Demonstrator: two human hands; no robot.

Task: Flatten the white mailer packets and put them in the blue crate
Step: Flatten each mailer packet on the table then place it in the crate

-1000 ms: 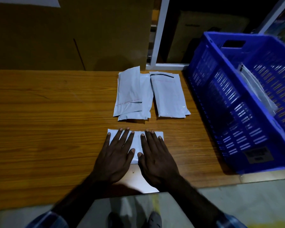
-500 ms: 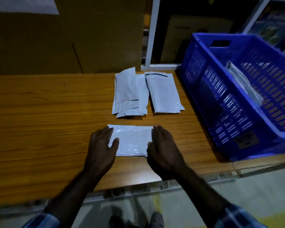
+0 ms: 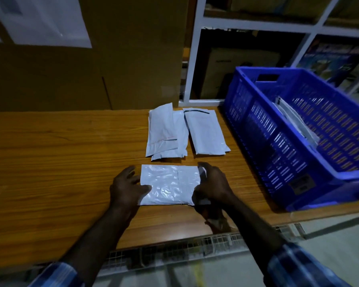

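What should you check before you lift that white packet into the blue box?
1. Left hand holds the packet's left edge: ok.
2. Right hand grips its right edge: ok.
3. Packet flat: cannot tell, its surface looks crinkled.
4. Blue crate within reach on the right: ok.
5. Room in crate: ok, only a few packets lean inside.
6. Other packets lie apart, out of the way: ok.

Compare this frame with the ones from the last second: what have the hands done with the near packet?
Both hands slid apart from pressing flat on top of the near packet to its ends; the left hand and right hand now grip its short edges. The other packets and blue crate stayed put.
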